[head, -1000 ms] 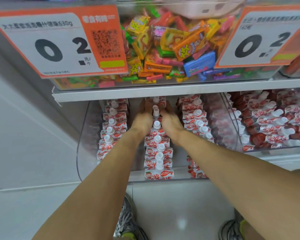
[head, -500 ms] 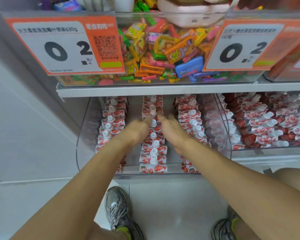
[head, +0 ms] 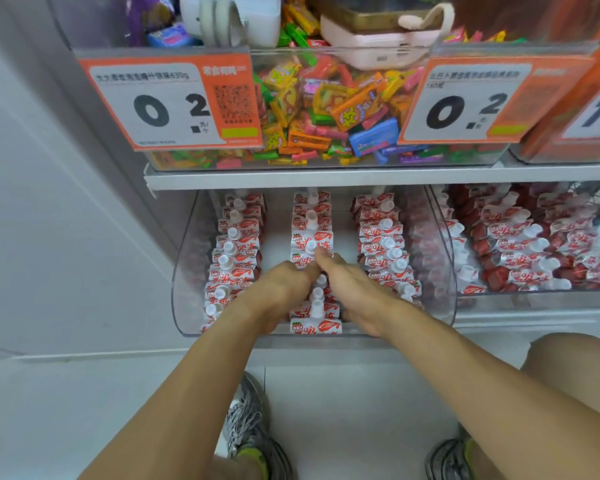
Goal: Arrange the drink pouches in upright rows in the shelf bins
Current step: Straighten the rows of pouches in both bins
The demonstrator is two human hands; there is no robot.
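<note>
Three upright rows of white-capped, red-and-white strawberry drink pouches (head: pixel 311 233) stand in the clear plastic shelf bin (head: pixel 187 271). Both hands flank the middle row — left hand (head: pixel 279 289) and right hand (head: pixel 355 292), fingers extended against the pouches, gripping nothing. Loose pouches (head: pixel 520 244) fill the neighbouring bin; colourful candy packets (head: pixel 326 109) sit above.

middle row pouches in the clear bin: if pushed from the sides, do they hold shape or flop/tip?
The pouches look like soft film, so they would probably flex, not stay rigid. Narrow bases under tall white caps suggest a lone one tips easily; packed front to back, they likely prop each other. Left hand and right hand flank the row, which fits squeezing it straight.
</note>
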